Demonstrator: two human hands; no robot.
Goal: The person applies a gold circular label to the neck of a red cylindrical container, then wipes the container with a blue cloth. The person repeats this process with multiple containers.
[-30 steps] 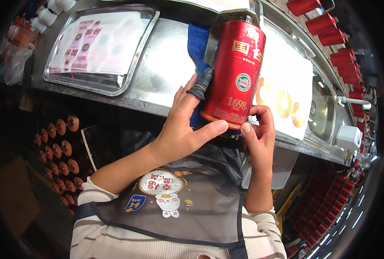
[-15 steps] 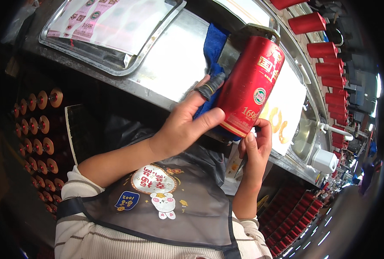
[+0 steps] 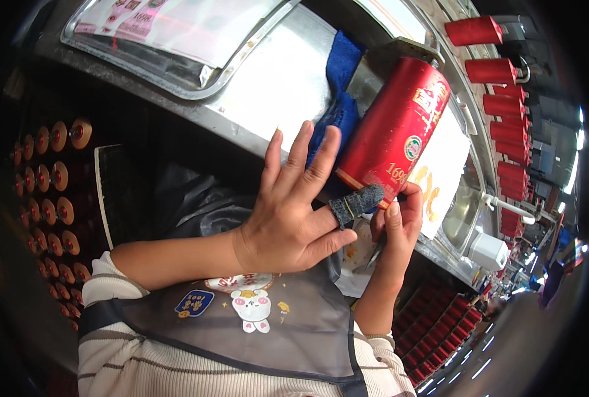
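A glossy red bottle (image 3: 393,126) with gold print and a small round emblem lies tilted over the bench, its far end against a metal holder (image 3: 410,49). My left hand (image 3: 291,212) is open, its fingers spread. A dark cloth sleeve (image 3: 357,204) wraps its index finger, whose tip rests at the bottle's lower edge. My right hand (image 3: 400,221) is closed beside the bottle's near corner, thumb and index finger pinched there. A thin dark pointed tool (image 3: 376,253) sticks out below those fingers; its exact kind is unclear. A blue cloth (image 3: 342,116) lies left of the bottle.
At the far left, a metal tray (image 3: 225,79) holds printed pink-and-white sheets (image 3: 175,33). A white sheet with orange shapes (image 3: 430,188) lies right of the bottle. Several red bottles (image 3: 476,31) line the right side; racks of more (image 3: 440,331) stand below and at left.
My left hand has let go of the bottle's left side and spread out, its wrapped finger now at the lower edge. The bottle has turned slightly. My right hand stays at the corner.
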